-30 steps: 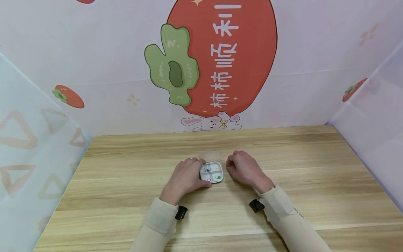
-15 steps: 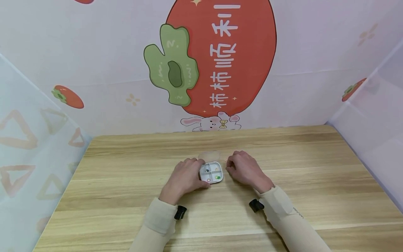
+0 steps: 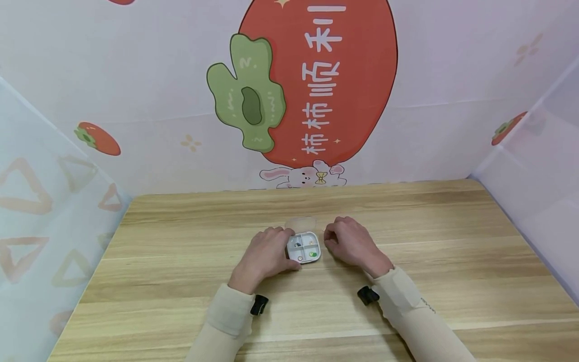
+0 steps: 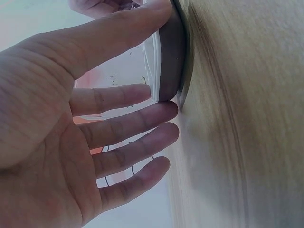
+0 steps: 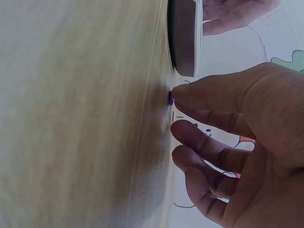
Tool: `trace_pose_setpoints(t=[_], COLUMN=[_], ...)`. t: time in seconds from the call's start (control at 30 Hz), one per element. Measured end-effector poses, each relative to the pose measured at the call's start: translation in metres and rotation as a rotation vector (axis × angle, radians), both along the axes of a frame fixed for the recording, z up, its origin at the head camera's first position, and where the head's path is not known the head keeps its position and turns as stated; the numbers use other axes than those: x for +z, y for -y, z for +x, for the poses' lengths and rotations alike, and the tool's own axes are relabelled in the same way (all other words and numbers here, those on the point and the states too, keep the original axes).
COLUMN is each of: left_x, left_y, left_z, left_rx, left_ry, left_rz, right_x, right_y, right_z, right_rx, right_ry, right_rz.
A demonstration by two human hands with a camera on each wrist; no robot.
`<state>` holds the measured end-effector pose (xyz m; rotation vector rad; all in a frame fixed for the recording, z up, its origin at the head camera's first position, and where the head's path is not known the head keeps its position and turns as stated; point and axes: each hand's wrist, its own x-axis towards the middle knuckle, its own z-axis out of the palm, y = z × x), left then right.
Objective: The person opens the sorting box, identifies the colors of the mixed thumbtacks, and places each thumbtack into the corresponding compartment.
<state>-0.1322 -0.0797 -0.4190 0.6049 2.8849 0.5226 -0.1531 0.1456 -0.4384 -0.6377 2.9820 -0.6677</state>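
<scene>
A small white box (image 3: 310, 260) with four compartments lies on the table, its clear lid (image 3: 302, 222) folded open at the far side. Tiny pieces lie inside, among them a green one (image 3: 313, 255) and a dark one (image 3: 297, 245). My left hand (image 3: 264, 256) grips the box from the left, thumb on the near edge and index finger on the far edge; its other fingers (image 4: 137, 140) extend loosely. Just right of the box, my right hand (image 3: 353, 244) pinches a tiny purple piece (image 5: 171, 98) at the tabletop between thumb and index finger.
A tiny orange speck (image 3: 323, 230) shows by the right index finger. The wooden table (image 3: 181, 311) ends at a patterned backdrop (image 3: 158, 151) behind, with pale side panels (image 3: 543, 166) left and right.
Almost nothing differs. Both hands keep their places, with the right fingers shifting only very slightly; the box stays still.
</scene>
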Motion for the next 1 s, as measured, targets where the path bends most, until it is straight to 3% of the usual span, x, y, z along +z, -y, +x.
trace_pose_setpoints(t=[0.5,0.77,1.0], left_x=[0.0,0.0,0.0], left_y=[0.0,0.0,0.0], left_z=[-0.001,0.0,0.0], left_rx=[0.003,0.003,0.0], left_ry=[0.005,0.015,0.014], left_rz=[-0.01,-0.008,-0.003], right_x=[0.0,0.007,0.01], right_y=[-0.002,-0.008,-0.011], right_z=[-0.001,-0.003,-0.005], right_rx=[0.023,0.02,0.073], right_ry=[0.011,0.166,0.204], right_rz=[-0.048,-0.267,-0.441])
